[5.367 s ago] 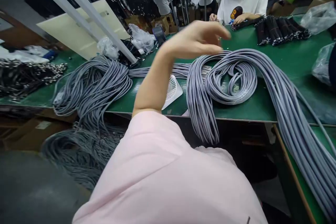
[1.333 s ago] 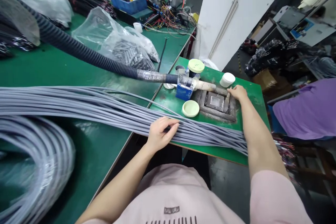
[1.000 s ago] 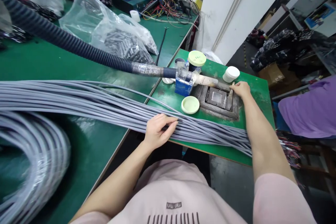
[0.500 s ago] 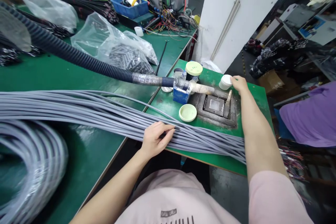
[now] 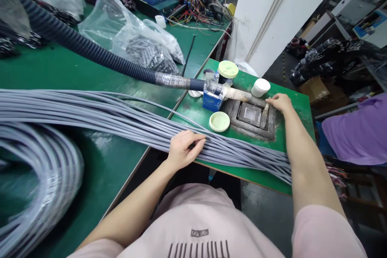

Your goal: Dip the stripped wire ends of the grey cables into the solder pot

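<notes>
Hose [image 5: 90,54] and lid [image 5: 219,121] lie beyond cables [image 5: 121,123] under left hand [image 5: 184,151].

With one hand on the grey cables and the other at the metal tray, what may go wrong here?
1. The left hand pinches only a few strands of the grey cable bundle; the rest may slide off the table edge.
2. The right hand holds the small tool at the dark metal tray; if it is hot, fingers risk a burn.
3. The right forearm crosses the bundle and may snag it.
</notes>
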`<state>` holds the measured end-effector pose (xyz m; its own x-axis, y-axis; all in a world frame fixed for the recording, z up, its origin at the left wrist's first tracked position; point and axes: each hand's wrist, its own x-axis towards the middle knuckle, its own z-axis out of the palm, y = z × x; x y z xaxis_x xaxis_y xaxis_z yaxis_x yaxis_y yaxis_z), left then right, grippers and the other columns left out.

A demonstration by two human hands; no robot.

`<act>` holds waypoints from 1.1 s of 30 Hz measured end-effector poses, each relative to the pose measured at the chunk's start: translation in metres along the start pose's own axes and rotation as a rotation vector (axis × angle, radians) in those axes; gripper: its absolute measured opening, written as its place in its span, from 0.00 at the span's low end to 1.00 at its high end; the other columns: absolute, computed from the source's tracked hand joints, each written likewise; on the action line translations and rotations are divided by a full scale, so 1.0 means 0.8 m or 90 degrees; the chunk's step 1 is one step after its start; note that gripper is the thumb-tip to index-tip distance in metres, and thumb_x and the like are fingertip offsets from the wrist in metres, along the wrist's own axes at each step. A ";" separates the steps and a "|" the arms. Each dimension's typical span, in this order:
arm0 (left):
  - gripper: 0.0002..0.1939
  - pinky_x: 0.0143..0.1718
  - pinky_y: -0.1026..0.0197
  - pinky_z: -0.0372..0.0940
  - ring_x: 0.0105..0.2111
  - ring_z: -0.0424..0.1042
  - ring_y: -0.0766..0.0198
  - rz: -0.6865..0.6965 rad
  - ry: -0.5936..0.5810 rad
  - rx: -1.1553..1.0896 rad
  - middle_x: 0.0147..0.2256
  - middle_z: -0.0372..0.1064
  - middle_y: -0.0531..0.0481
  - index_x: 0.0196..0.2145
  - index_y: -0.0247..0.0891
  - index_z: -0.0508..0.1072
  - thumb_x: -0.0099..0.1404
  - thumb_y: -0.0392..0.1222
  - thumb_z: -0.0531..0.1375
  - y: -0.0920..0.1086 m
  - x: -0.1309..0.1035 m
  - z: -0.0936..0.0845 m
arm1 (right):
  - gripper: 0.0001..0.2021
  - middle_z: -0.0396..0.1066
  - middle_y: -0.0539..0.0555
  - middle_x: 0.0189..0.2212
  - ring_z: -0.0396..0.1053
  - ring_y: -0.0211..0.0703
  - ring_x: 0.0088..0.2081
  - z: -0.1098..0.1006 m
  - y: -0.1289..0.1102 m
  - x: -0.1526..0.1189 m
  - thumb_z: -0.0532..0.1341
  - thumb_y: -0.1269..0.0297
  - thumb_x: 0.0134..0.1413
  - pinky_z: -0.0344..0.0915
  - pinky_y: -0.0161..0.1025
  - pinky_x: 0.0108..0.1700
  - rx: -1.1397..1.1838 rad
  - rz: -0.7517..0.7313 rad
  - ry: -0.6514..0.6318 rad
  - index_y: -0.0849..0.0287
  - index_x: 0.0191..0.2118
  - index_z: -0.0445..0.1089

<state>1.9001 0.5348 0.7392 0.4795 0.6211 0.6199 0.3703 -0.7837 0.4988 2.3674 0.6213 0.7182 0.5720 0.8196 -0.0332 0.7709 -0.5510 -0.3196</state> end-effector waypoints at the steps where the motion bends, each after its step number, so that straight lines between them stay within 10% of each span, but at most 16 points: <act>1: 0.05 0.29 0.63 0.59 0.24 0.65 0.68 0.002 0.001 0.001 0.25 0.71 0.51 0.37 0.37 0.75 0.63 0.36 0.60 0.000 0.000 0.000 | 0.14 0.76 0.58 0.35 0.72 0.51 0.38 0.003 -0.002 -0.002 0.67 0.53 0.43 0.66 0.42 0.40 0.004 -0.002 0.018 0.58 0.31 0.74; 12: 0.05 0.29 0.64 0.58 0.24 0.64 0.68 0.011 0.004 0.011 0.23 0.69 0.52 0.37 0.36 0.75 0.63 0.35 0.60 0.001 0.000 -0.001 | 0.12 0.75 0.56 0.32 0.71 0.45 0.34 0.010 -0.012 -0.005 0.69 0.57 0.41 0.66 0.39 0.37 0.089 -0.017 0.046 0.60 0.26 0.69; 20: 0.05 0.29 0.63 0.59 0.24 0.65 0.68 -0.013 0.002 0.001 0.23 0.69 0.52 0.36 0.37 0.76 0.63 0.37 0.61 0.000 -0.002 -0.001 | 0.13 0.72 0.53 0.24 0.68 0.42 0.25 -0.047 0.021 -0.035 0.64 0.54 0.49 0.64 0.37 0.27 0.247 -0.109 0.079 0.60 0.32 0.75; 33: 0.04 0.30 0.62 0.60 0.24 0.66 0.67 -0.024 -0.003 0.010 0.24 0.70 0.52 0.35 0.37 0.76 0.62 0.37 0.62 -0.002 -0.004 -0.001 | 0.14 0.74 0.54 0.31 0.72 0.47 0.34 -0.091 0.029 -0.098 0.53 0.55 0.61 0.65 0.41 0.41 0.120 -0.228 0.265 0.58 0.41 0.71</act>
<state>1.8971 0.5340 0.7365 0.4689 0.6504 0.5976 0.4005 -0.7596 0.5125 2.3608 0.5329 0.7825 0.3758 0.7978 0.4714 0.8954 -0.1814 -0.4067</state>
